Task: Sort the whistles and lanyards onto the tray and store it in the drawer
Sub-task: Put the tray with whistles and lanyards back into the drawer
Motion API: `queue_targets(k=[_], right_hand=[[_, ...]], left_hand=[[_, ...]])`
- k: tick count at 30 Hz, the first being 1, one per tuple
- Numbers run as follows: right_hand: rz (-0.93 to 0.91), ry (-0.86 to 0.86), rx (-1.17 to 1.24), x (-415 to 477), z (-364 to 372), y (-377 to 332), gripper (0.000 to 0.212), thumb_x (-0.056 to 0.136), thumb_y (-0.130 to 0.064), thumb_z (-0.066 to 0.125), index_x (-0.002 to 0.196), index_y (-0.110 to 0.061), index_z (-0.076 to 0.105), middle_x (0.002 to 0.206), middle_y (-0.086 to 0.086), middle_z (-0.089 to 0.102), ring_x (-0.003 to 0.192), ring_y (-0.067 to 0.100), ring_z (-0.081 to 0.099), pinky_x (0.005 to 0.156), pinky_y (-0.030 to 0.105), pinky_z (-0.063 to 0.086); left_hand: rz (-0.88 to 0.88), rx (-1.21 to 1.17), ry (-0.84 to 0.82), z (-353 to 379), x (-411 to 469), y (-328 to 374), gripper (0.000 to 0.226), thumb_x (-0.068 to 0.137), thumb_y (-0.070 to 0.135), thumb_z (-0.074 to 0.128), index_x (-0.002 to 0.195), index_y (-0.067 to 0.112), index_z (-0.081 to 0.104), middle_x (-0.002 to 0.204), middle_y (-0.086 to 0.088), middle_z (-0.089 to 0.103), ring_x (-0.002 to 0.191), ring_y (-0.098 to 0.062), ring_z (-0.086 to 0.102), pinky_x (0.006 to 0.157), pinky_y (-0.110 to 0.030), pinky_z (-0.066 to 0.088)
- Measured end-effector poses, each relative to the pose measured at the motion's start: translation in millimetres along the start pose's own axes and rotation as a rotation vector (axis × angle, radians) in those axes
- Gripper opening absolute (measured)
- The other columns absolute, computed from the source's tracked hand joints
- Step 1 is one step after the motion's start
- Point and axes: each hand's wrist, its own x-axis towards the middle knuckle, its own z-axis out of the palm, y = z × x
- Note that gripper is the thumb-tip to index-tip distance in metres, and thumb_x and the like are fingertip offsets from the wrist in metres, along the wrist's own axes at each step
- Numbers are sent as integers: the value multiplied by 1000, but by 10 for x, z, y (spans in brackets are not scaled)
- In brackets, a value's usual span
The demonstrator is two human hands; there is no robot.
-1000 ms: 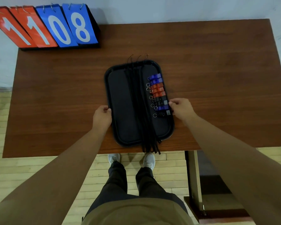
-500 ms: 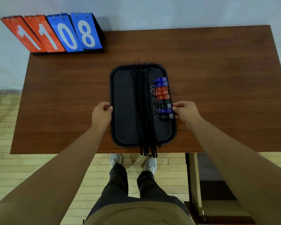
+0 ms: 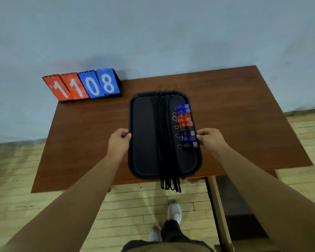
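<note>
Head view: both hands are on the black rectangular plastic tray, and it's on the move! The left grip pinches the tray's left rim, thumb on top and fingers curled under. The right grip clamps the right rim, right beside the last whistles. A second ago the tray sat further in on the brown wooden table; now its near rim is level with the table's near edge. Whether it's clear of the wood I can't tell.

The view has pulled back too, showing far more wall, and the feet below the tray are staggered, so I judge the person is stepping away.

The cargo holds. The row of blue, red and black plastic whistles lies along the tray's right side. The bundle of black cord lanyards runs down its middle, with the ends dangling past the near rim. The red-and-blue flip scoreboard stands well off beyond the tray's far-left corner.

Sorting looks done; this reads as the carry to the drawer, which isn't identifiable in view. Those trailing ends could snag.
</note>
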Motion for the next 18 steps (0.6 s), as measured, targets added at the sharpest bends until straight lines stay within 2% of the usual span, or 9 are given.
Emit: queue_targets(k=[4,9,11,15,18], right_hand=[[-18,62,22,-386,-82,80,18,96,5,54,104,-1,69,99,13,71,82,17,65,65,25,53],[18,121,60,-861,-235,444,19,95,7,53,103,-3,68,100,12,71,85,19,65,68,28,52],[35,145,78,-1021,-311,611,19,95,6,54,105,-4,67,100,12,70,87,21,66,71,31,53],[71,198,74,-1270,-516,939,20,95,5,54,106,-5,67,106,14,71,98,26,68,91,43,57],[93,228,56,-1419,-681,1148,19,96,5,54,107,-4,67,105,15,71,98,27,68,90,42,57]], left_hand=[[42,-37,-22,-10,-161,12,19,98,16,60,114,12,68,111,-2,69,100,-20,63,84,-30,46],[80,-62,-112,98,-534,-57,19,99,15,58,115,14,68,110,2,67,102,-18,62,87,-30,47],[84,-78,-156,188,-684,-115,19,98,14,57,113,15,68,108,2,68,101,-18,63,85,-30,46],[104,-74,-216,415,-987,-168,13,98,13,58,107,15,67,105,3,67,99,-19,62,88,-33,48],[101,-44,-280,578,-1175,-192,14,98,16,59,107,18,69,105,5,69,99,-17,64,91,-37,52]])
